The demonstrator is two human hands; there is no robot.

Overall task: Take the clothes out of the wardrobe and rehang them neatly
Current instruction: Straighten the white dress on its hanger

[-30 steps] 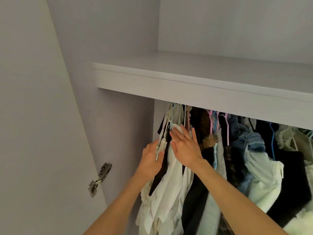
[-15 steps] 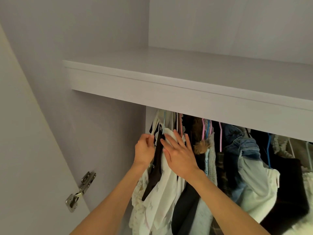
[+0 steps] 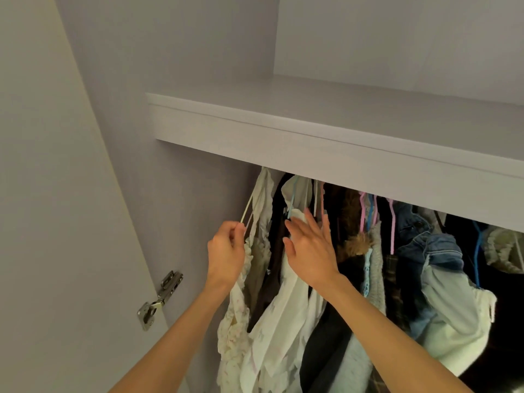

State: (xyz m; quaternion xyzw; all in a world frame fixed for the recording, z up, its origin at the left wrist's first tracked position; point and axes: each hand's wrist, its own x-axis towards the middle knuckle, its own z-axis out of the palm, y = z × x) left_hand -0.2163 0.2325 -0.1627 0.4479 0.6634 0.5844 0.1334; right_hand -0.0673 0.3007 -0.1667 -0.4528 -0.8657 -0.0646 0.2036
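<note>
Clothes hang crowded on a rail hidden under the wardrobe shelf (image 3: 312, 143). My left hand (image 3: 225, 256) pinches the thin white hanger (image 3: 247, 214) of a cream lace garment (image 3: 236, 316) at the far left and holds it a little apart from the rest. My right hand (image 3: 310, 248) lies flat, fingers spread, against a white garment (image 3: 283, 316) and a dark one (image 3: 276, 242) beside it, holding nothing. Further right hang a fur-trimmed piece (image 3: 355, 242), pink hangers (image 3: 392, 225), a denim jacket (image 3: 431, 245) and black clothes (image 3: 465, 231).
The open wardrobe door (image 3: 56, 222) stands at the left with a metal hinge (image 3: 160, 300) on its edge. The wardrobe's side wall (image 3: 181, 194) is close to the leftmost garment. The shelf juts out above the hangers.
My left hand has pulled the cream garment's hanger out to the left, away from the others. My right hand stays pressed on the white garment. The view has shifted.
</note>
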